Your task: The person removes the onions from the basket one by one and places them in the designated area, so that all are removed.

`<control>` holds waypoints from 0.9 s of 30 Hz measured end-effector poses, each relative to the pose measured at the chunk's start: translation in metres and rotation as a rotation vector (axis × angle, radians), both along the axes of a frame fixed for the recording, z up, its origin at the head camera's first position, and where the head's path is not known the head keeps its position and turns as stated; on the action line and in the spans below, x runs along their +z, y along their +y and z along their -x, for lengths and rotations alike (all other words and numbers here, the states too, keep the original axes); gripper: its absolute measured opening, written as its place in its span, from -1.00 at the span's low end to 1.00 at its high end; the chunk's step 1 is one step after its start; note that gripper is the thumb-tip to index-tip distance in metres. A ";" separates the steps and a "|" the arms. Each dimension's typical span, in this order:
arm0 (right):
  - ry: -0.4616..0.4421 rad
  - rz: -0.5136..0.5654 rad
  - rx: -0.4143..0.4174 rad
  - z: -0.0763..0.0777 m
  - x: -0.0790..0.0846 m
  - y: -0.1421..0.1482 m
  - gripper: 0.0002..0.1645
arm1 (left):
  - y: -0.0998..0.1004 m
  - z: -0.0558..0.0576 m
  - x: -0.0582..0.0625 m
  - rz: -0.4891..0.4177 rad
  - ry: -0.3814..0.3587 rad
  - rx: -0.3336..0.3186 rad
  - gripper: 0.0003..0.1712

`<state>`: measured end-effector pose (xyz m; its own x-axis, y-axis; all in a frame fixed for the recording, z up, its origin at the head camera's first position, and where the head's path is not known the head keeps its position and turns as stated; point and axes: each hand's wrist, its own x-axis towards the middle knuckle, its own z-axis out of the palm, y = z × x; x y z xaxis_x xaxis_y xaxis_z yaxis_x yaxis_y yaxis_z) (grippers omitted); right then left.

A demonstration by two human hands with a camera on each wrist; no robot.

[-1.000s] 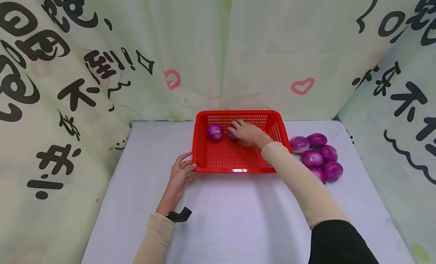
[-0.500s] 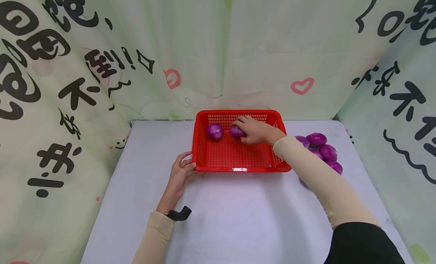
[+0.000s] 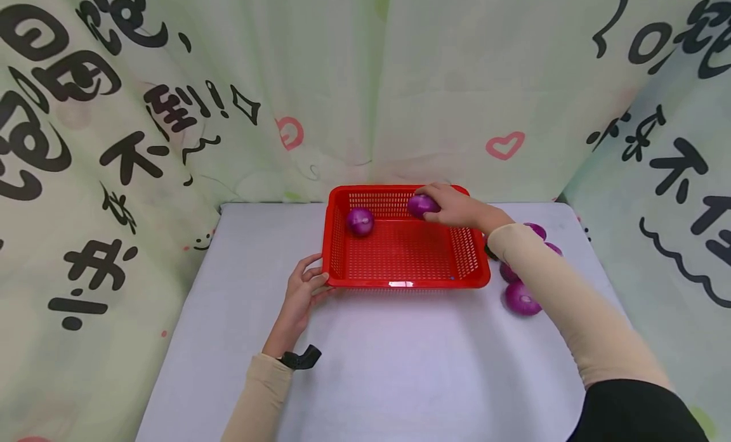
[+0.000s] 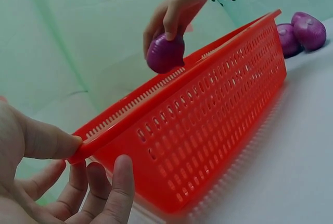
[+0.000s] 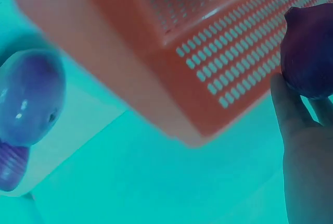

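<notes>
A red plastic basket [image 3: 400, 252] with slotted walls stands on the table. My left hand [image 3: 304, 291] holds its near left corner; in the left wrist view the thumb [image 4: 52, 139] lies on the rim with the fingers beneath. My right hand [image 3: 457, 206] grips a purple onion [image 3: 421, 205], raised at about rim height over the back right part of the basket. That onion [image 4: 165, 54] shows above the rim in the left wrist view, and at the right edge of the right wrist view. Another purple onion [image 3: 360, 221] lies inside, toward the back left.
Several more purple onions [image 3: 522, 299] lie on the white table [image 3: 394, 366] right of the basket, partly hidden by my right sleeve. A printed curtain [image 3: 434, 99] hangs right behind the table and on both sides.
My right hand has lifted the onion off the basket's floor and carried it to the right and back. The left hand keeps its hold on the corner.
</notes>
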<state>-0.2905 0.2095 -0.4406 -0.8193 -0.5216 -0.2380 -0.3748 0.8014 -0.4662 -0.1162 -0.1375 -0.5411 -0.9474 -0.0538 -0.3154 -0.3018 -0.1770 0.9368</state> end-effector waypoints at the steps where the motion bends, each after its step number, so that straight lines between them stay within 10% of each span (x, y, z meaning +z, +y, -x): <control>1: -0.008 0.017 -0.011 0.000 0.002 0.004 -0.24 | 0.000 0.000 0.000 0.001 -0.001 -0.001 -0.39; 19: -0.032 0.098 -0.180 0.000 0.024 0.102 -0.22 | -0.002 0.003 -0.002 0.019 -0.007 0.001 -0.40; 27: -0.075 0.178 -0.419 -0.012 0.028 0.160 -0.04 | -0.002 0.003 -0.003 0.021 -0.005 -0.003 -0.40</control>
